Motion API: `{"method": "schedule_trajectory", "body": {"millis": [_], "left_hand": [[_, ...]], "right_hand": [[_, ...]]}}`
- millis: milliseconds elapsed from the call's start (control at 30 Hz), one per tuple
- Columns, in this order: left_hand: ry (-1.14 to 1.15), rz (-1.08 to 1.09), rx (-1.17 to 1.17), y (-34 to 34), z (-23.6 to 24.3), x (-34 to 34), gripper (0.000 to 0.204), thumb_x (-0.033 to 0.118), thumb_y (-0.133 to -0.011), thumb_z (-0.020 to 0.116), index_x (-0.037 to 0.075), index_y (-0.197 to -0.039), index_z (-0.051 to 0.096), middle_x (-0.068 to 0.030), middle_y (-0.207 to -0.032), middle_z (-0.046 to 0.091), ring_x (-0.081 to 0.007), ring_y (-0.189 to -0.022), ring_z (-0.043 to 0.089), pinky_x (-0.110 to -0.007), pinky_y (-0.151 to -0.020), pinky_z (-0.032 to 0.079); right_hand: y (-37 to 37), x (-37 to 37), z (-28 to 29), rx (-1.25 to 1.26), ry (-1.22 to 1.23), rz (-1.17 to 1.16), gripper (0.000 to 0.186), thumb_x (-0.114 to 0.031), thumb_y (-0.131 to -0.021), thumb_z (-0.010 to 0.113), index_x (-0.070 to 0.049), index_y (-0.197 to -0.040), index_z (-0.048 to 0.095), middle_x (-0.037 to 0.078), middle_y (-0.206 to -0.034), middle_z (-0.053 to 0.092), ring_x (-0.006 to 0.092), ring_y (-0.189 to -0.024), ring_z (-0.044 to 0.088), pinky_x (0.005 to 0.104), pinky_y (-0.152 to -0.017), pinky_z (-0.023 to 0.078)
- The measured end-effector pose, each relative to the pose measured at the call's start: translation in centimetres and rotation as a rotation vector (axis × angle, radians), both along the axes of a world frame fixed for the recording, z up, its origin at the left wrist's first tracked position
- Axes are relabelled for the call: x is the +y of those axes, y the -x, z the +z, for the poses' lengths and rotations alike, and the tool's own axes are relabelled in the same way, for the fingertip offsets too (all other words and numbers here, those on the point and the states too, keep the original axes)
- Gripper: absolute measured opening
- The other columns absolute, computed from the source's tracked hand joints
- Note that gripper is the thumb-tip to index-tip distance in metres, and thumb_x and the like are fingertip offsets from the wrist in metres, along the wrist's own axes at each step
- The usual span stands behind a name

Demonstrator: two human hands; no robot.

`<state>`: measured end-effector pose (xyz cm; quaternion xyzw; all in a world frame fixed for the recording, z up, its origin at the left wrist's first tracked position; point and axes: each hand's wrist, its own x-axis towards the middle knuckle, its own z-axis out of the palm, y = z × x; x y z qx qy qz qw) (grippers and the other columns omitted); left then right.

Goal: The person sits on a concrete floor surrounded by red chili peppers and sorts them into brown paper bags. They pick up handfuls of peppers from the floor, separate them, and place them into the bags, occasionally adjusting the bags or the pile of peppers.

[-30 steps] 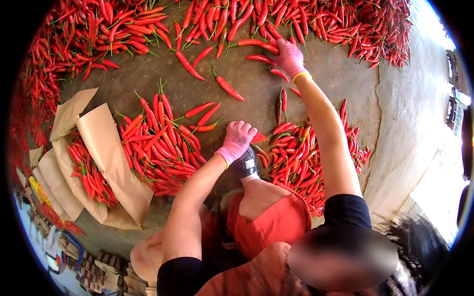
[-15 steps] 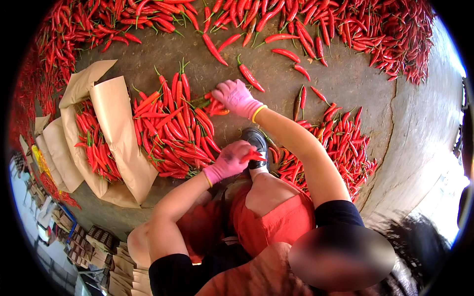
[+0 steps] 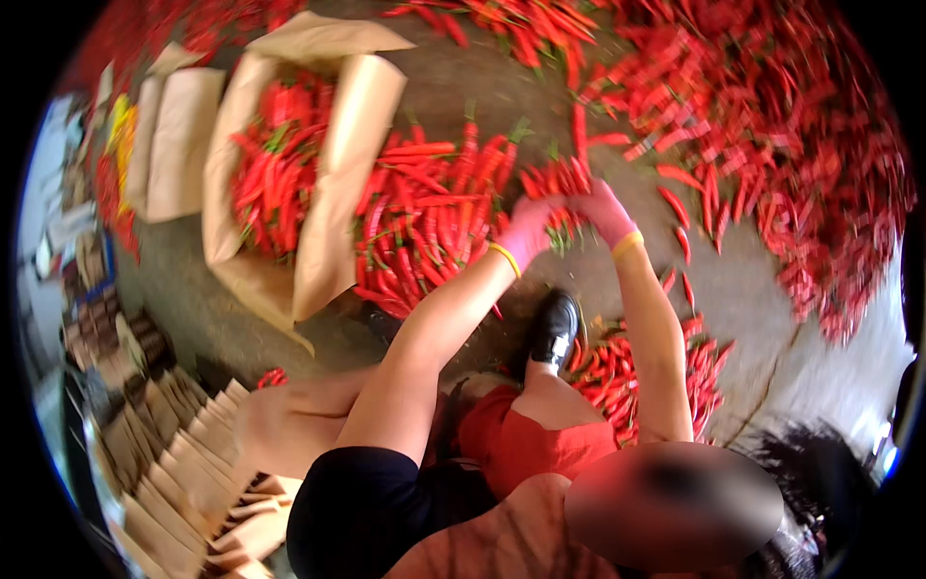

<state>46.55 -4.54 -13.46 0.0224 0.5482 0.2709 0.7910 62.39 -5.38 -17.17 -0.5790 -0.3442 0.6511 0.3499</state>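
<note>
Both my hands wear pink gloves with yellow cuffs and meet in front of me, a little right of the middle. Between them they clasp a bunch of red chili peppers (image 3: pixel 555 179), with green stems poking out below. My left hand (image 3: pixel 527 232) closes round the bunch's near left side; my right hand (image 3: pixel 608 214) grips it from the right. To the left of my hands lies a heap of red chili peppers (image 3: pixel 424 217) on the floor. Beyond that heap stands an open brown paper bag (image 3: pixel 328 193), with chili peppers (image 3: pixel 280 169) inside it.
A large spread of chili peppers (image 3: pixel 772 145) covers the floor at the far right. A smaller pile (image 3: pixel 612 376) lies beside my shoe (image 3: pixel 553 328). More paper bags (image 3: pixel 178 145) stand at the left, and several folded ones (image 3: pixel 183 473) are stacked at the lower left.
My hands have come together on one bunch; before, they were apart, each with chili peppers. The view has shifted, so the bag and heap appear farther right and higher.
</note>
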Motion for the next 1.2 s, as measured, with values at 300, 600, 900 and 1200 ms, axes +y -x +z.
{"method": "schedule_trajectory", "body": {"millis": [300,600,900,1200], "left_hand": [[-0.759,-0.457,0.34,23.9,19.4,12.1,0.045,0.014,-0.093,0.066,0.008,-0.136,0.053,-0.0069,-0.125,0.064,-0.0184,-0.115,0.061,-0.035,-0.097,0.05],[-0.766,-1.451,1.991,35.7,13.2,12.1,0.095,0.043,-0.075,0.076,0.028,-0.156,0.028,-0.0191,-0.16,0.025,-0.0401,-0.147,0.023,-0.059,-0.117,0.02],[-1.03,-1.29,1.643,43.5,14.7,10.8,0.081,0.037,-0.078,0.075,0.032,-0.151,0.04,-0.0088,-0.162,0.026,-0.0415,-0.147,0.023,-0.058,-0.117,0.023],[-1.205,-1.302,1.587,41.4,15.1,4.8,0.087,0.025,-0.075,0.079,0.015,-0.151,0.036,-0.0244,-0.157,0.023,-0.048,-0.139,0.031,-0.054,-0.114,0.032]], "right_hand": [[22.9,10.4,16.7,0.75,-0.28,-0.01,0.058,0.0,-0.085,0.068,-0.004,-0.138,0.045,0.005,-0.109,0.064,0.0143,-0.091,0.064,0.0307,-0.077,0.055],[21.4,5.5,10.3,-0.206,-0.614,0.074,0.069,-0.022,-0.081,0.074,0.0,-0.141,0.046,0.025,-0.137,0.05,0.0385,-0.131,0.046,0.0434,-0.111,0.037],[1.4,-16.1,1.1,-0.07,0.083,-0.379,0.05,-0.007,-0.093,0.061,0.005,-0.139,0.048,0.011,-0.13,0.058,0.0156,-0.109,0.057,0.0265,-0.09,0.046],[2.4,-17.5,0.7,-0.096,0.06,-0.325,0.048,-0.004,-0.09,0.06,0.006,-0.136,0.051,0.015,-0.132,0.06,0.022,-0.127,0.055,0.0347,-0.106,0.043]]}}
